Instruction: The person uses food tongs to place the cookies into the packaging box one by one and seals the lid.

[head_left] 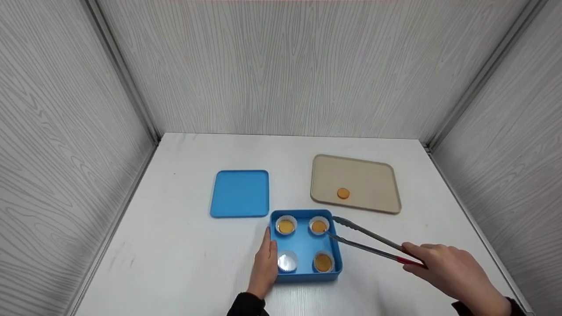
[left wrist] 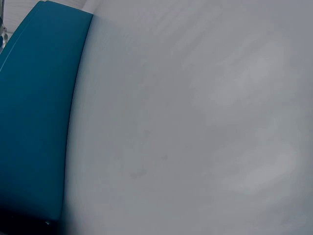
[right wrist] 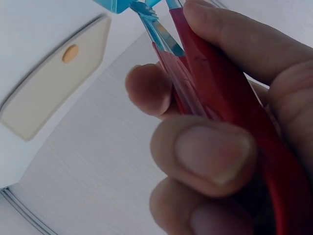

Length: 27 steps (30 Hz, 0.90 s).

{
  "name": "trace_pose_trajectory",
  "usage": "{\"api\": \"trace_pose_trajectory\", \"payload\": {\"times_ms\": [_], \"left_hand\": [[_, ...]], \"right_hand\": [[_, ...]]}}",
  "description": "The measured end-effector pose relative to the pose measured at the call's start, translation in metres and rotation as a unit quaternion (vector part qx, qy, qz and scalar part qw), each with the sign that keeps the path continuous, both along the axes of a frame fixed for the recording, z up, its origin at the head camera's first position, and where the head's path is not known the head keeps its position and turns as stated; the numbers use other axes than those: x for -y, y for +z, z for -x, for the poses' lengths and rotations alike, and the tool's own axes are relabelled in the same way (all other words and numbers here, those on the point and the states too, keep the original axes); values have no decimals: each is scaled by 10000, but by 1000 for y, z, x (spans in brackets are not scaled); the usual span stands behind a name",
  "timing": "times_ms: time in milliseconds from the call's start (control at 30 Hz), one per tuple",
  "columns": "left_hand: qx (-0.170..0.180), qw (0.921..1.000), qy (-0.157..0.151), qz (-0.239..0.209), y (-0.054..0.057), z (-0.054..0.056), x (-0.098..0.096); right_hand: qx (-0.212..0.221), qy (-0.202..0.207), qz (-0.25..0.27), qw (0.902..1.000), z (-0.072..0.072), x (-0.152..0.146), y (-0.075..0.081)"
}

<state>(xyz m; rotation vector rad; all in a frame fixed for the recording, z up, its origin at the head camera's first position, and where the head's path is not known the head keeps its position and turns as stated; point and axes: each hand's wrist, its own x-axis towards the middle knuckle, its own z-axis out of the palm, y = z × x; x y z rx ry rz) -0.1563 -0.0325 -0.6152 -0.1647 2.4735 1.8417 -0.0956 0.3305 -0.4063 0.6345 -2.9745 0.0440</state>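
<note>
My left hand [head_left: 264, 263] lies along the left wall of a blue square box [head_left: 303, 277], its fingers fairly straight. That wall fills the left edge of the left wrist view. White paper cups stand in the box's corners; three hold a round orange-yellow piece, while the near-left cup [head_left: 287, 261] shows its pale bottom. In my right hand [head_left: 454, 267] are metal tongs [head_left: 373, 250] with red handles [right wrist: 220, 83], gripped between thumb and fingers. The tongs' arms are spread: one tip is at the far-right cup [head_left: 319, 225], the other by the box's right rim. Nothing shows between them.
Beyond the box to the right lies a beige tray [head_left: 369, 180] with one orange disc [head_left: 343, 193] on it. A flat blue lid [head_left: 239, 193] rests at the back left. Grey wood-patterned panels [head_left: 281, 66] enclose the white table [head_left: 175, 245].
</note>
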Motion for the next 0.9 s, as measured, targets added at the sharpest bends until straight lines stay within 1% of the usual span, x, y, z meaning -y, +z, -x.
{"api": "trace_pose_trajectory", "payload": {"times_ms": [133, 433, 533, 700, 900], "left_hand": [[-31, 10000, -7, 14, 0, 0, 0], [-23, 10000, -20, 30, 1, 0, 0], [-117, 9999, -17, 7, 0, 0, 0], [-285, 9996, -34, -33, -1, -1, 1], [-231, 9997, -20, -45, -1, 0, 1]], "right_hand": [[-209, -53, 120, 9997, 3, -2, -1], [-865, 47, 395, 9955, 12, -7, -7], [-973, 64, 404, 9944, 15, -8, -8], [-1012, 43, 337, 9943, 19, -9, -9], [-1010, -46, 424, 9940, 24, -12, -12]]}}
